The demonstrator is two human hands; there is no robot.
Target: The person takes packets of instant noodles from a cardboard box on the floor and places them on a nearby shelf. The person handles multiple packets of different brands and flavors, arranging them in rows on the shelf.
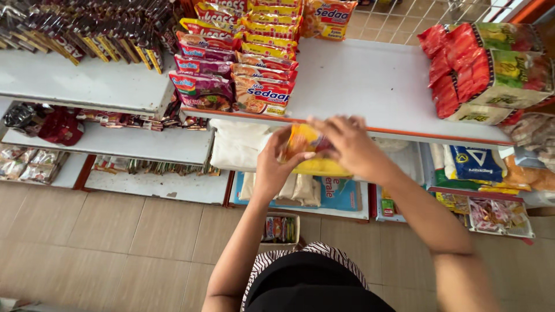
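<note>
Just below the orange front edge of the white metal shelf [370, 86], a yellow and orange plastic snack packet [315, 156] is held between both hands. The left hand [273, 167] is closed on the packet's left end, fingers curled over its top. The right hand [347, 144] is laid over the packet's right part, fingers bent round it from above. On the shelf, two rows of flat noodle packets in red, purple and orange [237, 69] are stacked to the left, and red and green bagged snacks [485, 69] are lying at the right. White cloth sacks [237, 144] are seen on the lower shelf behind the hands.
</note>
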